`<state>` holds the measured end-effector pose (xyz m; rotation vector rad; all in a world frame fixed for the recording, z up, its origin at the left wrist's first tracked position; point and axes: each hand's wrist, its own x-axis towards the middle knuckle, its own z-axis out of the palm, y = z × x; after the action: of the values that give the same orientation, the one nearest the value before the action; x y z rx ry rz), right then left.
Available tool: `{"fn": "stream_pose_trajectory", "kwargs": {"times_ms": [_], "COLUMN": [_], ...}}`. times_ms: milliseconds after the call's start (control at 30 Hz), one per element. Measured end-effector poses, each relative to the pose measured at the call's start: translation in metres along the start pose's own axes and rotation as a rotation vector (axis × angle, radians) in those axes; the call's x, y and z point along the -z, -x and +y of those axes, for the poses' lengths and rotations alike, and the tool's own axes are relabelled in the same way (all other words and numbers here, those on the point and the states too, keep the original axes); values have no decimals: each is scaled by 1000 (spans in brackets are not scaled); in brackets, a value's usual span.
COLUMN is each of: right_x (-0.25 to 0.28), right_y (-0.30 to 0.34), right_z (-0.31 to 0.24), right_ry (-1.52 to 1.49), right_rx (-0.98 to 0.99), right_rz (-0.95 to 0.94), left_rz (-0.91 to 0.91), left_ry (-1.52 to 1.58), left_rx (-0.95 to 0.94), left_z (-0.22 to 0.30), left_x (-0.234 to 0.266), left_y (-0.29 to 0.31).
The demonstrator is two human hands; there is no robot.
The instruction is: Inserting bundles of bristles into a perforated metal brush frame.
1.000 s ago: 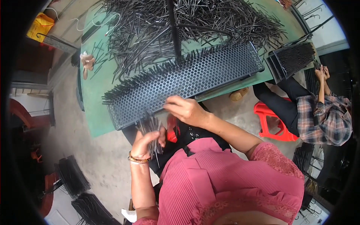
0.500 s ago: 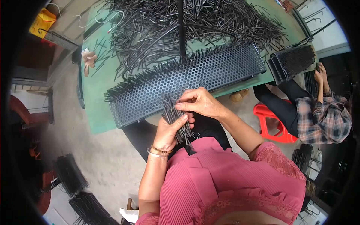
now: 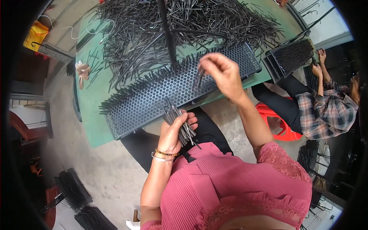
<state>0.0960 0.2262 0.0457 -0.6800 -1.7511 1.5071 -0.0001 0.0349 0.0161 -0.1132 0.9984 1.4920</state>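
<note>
My left hand point(image 3: 171, 133) is closed around a bundle of thin dark sticks point(image 3: 187, 133), close to my lap. Over the long black perforated rack point(image 3: 134, 111), my right hand point(image 3: 225, 76) is raised with fingers pinched. A few dark sticks point(image 3: 199, 79) hang below those fingertips; their exact number is blurred. Along the rack's far side, rows of sticks point(image 3: 132, 89) stand up in its holes, while the near rows of holes are bare. A dark upright post point(image 3: 167, 38) rises behind the rack's middle.
Loose dark sticks point(image 3: 134, 50) lie heaped across the green table point(image 3: 94, 132). At right, a co-worker in a plaid shirt point(image 3: 322, 111) sits on a red stool point(image 3: 281, 128) by another filled rack point(image 3: 293, 57). Dark bundles point(image 3: 73, 189) lie on the floor at left.
My right hand has moved from beside the left hand's bundle up and right over the rack, carrying a few sticks. My left hand still grips its bundle. The view has shifted slightly.
</note>
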Motion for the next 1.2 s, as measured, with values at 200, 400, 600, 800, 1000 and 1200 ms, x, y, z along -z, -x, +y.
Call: {"fn": "stream_pose_trajectory", "kwargs": {"times_ms": [200, 400, 600, 800, 1000, 1200], "right_x": [14, 11, 7, 9, 6, 6], "right_y": [-47, -50, -51, -47, -51, -52], "right_z": [38, 50, 49, 48, 49, 53], "right_ry": [182, 315, 392, 450, 411, 488], "right_rx": [271, 382, 525, 501, 541, 582], "right_rz": [13, 75, 51, -8, -55, -70], "left_rz": [-37, -1, -1, -15, -113, -94], "left_ry": [40, -9, 7, 15, -63, -57], "left_rx": [7, 26, 70, 87, 77, 73], "left_z": [-4, -5, -7, -7, -5, -7], "left_x": [-7, 1, 2, 2, 8, 6], "left_y": [-10, -9, -11, -11, -11, -12]}}
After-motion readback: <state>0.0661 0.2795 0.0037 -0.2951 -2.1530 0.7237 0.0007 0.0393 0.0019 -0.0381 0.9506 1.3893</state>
